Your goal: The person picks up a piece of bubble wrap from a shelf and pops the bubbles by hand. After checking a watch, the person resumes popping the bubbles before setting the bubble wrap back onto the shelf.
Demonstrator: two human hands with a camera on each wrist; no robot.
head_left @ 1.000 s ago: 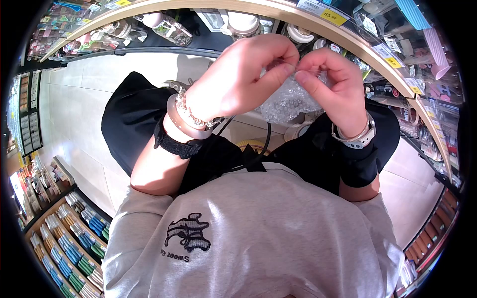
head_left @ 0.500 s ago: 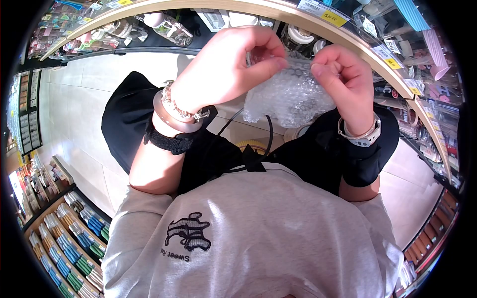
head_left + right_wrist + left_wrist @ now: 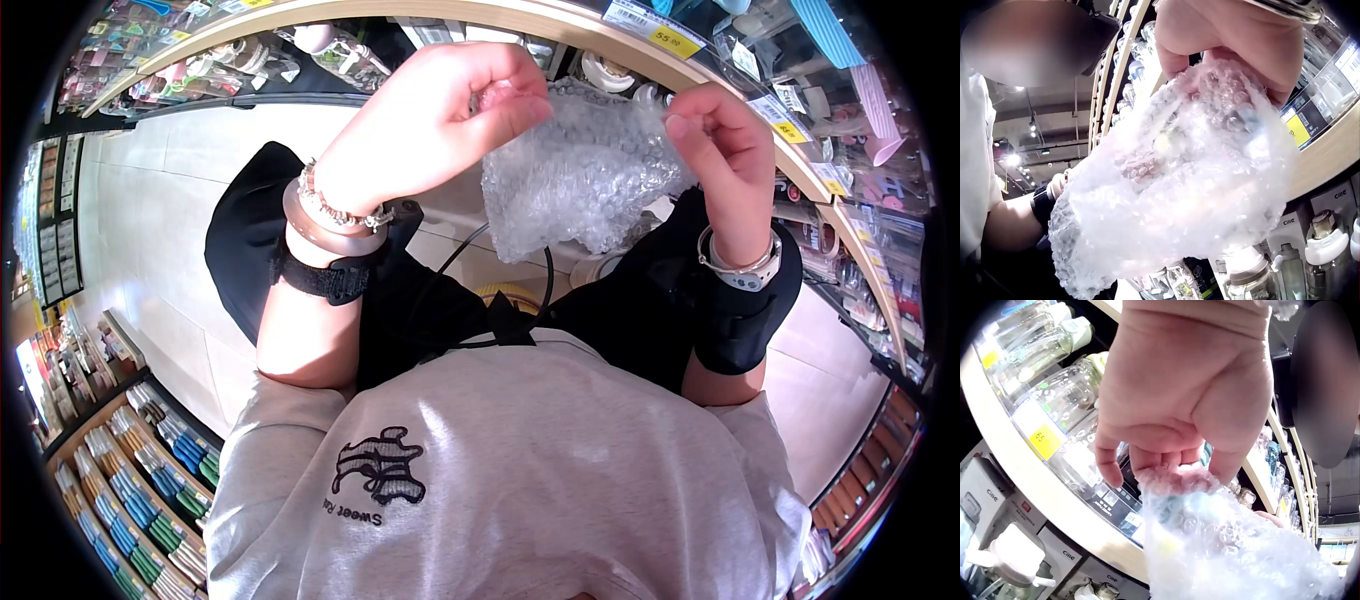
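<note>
A crumpled piece of clear bubble wrap (image 3: 570, 170) is stretched between my two hands, above my lap in the head view. My left hand (image 3: 450, 115) pinches its upper left edge between thumb and curled fingers. At the upper right edge, my right hand (image 3: 725, 160) grips the wrap with thumb and fingertips. The left wrist view shows the wrap (image 3: 1222, 544) bunched at the fingertips and hanging below the left hand (image 3: 1185, 387). Seen from the right wrist, the bubble wrap (image 3: 1166, 187) spreads wide under the right hand (image 3: 1229, 37).
A curved wooden shelf edge (image 3: 400, 12) with price tags (image 3: 675, 40) runs just beyond the hands. Bottles (image 3: 345, 55) and boxes stand on the lower shelf. A black cable (image 3: 460, 250) hangs below the wrap. Racks with packaged goods (image 3: 140, 490) stand behind at left.
My hands have moved apart, left hand to the left and up, right hand to the right. The bubble wrap, bunched between them before, is now spread out wider.
</note>
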